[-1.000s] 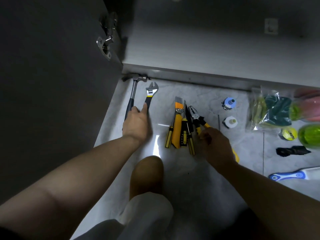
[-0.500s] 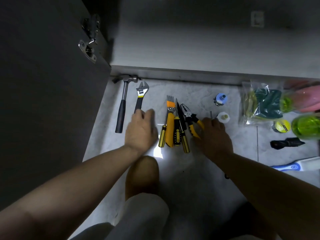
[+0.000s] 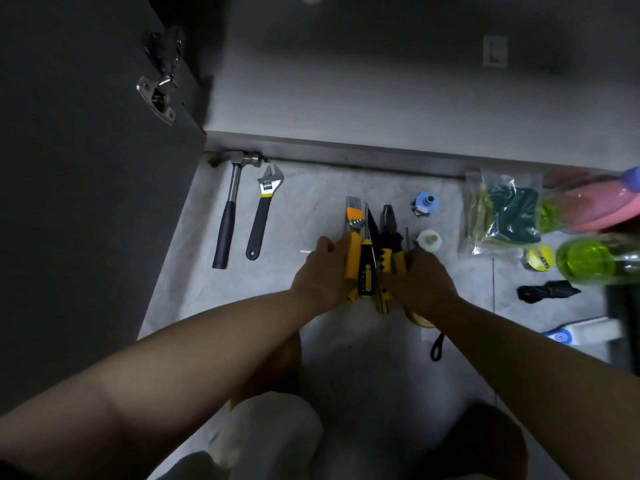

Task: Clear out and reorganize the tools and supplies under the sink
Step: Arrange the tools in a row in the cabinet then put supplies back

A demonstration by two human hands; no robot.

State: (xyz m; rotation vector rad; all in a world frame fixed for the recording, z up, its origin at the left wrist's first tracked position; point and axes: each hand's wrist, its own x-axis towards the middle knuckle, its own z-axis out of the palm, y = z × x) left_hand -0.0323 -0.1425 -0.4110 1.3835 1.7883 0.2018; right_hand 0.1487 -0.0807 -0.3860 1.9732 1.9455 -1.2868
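On the pale floor [image 3: 277, 306], a bundle of yellow-and-black tools [image 3: 366, 268] lies between two hands: the left hand [image 3: 320, 271] presses straight fingers against its side, the right hand [image 3: 424, 280] touches the pliers [image 3: 389, 230], its finger curl unclear; handle markings too blurred to read.

The left hand [image 3: 320, 271], right hand [image 3: 426, 284] and both forearms [image 3: 194, 344] are bare. Pale, off-white shorts [image 3: 273, 438] end at a bare knee [image 3: 273, 362].
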